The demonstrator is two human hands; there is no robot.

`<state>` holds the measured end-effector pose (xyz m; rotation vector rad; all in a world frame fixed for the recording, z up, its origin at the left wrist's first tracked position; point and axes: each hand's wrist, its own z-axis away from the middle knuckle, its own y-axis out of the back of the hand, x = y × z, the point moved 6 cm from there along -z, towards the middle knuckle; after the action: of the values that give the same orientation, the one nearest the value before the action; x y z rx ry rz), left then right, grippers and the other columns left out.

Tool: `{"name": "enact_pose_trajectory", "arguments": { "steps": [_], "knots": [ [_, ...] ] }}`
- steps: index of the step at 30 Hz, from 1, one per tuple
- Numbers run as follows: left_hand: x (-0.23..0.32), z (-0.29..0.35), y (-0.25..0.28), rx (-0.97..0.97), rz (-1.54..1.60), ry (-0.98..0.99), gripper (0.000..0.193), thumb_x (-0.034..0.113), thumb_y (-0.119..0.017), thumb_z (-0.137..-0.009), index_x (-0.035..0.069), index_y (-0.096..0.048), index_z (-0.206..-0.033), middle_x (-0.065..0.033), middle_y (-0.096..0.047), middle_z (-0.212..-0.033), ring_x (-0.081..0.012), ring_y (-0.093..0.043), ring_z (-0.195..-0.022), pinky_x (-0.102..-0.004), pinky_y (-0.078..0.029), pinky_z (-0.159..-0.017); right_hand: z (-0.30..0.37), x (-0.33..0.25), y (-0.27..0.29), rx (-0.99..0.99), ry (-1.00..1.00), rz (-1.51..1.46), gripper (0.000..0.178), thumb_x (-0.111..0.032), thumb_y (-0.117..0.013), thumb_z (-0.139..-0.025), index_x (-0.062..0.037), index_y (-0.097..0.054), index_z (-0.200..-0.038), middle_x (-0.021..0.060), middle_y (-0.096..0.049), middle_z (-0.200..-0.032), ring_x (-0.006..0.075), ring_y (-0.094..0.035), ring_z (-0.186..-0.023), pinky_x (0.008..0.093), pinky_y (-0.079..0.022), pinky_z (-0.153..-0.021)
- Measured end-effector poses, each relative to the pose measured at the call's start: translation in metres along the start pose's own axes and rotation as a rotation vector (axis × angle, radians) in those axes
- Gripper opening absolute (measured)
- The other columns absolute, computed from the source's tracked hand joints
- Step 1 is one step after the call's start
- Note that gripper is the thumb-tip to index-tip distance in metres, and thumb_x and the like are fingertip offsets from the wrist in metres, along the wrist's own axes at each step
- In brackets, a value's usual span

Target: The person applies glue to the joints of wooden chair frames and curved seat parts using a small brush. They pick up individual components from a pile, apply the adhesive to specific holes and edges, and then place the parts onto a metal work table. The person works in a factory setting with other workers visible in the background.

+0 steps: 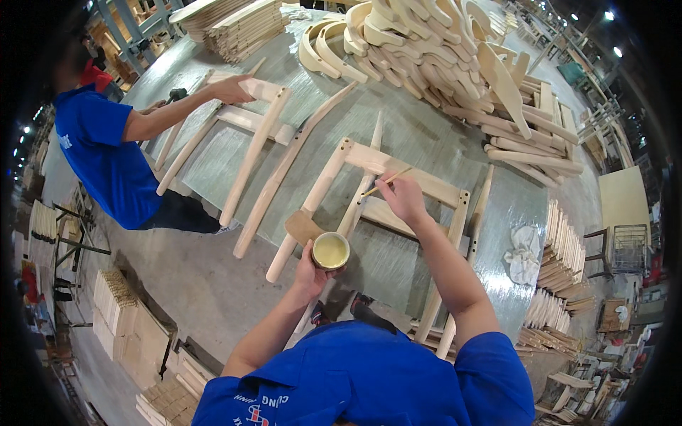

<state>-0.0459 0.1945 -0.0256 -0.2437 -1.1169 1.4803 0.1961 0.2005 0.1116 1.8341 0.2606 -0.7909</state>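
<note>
My left hand is closed round a small round cup of pale yellow liquid. A brown flat piece lies beside the cup, over a chair-frame leg; whether my hand touches it I cannot tell. My right hand pinches a thin stick, perhaps a brush, its tip near a slanting wooden bar. Both hands are over a pale wooden chair frame with dark holes at its corners. A loose curved wooden leg lies just right of it.
At the left, a co-worker in a blue shirt handles another chair frame. Curved wooden parts are heaped at the far side of the table. A white cloth lies at its right, near stacked slats.
</note>
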Motion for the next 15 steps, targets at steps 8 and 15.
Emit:
{"name": "enact_pose_trajectory", "arguments": {
  "steps": [8, 15],
  "knots": [
    [-0.001, 0.001, -0.008, 0.046, -0.04, 0.03, 0.053, 0.048, -0.026, -0.096, 0.009, -0.049, -0.123, -0.0114, -0.061, -0.111, -0.026, -0.062, -0.094, -0.0445, -0.053, -0.08, 0.007, 0.0, -0.02, 0.042, 0.198, 0.042, 0.021, -0.027, -0.062, -0.082, -0.0076, -0.06, -0.074, 0.0081, -0.059, -0.065, 0.0258, -0.059, -0.067, 0.0369, -0.045, -0.063],
    [0.001, 0.003, -0.008, 0.01, -0.056, 0.003, 0.051, 0.048, -0.027, -0.096, 0.011, -0.049, -0.122, -0.0106, -0.06, -0.113, -0.0261, -0.062, -0.097, -0.0469, -0.052, -0.08, -0.001, -0.014, -0.022, -0.122, 0.391, 0.123, 0.019, -0.027, -0.063, -0.081, -0.0089, -0.058, -0.077, 0.0052, -0.059, -0.069, 0.0257, -0.058, -0.071, 0.0401, -0.044, -0.066]
  ]
}}
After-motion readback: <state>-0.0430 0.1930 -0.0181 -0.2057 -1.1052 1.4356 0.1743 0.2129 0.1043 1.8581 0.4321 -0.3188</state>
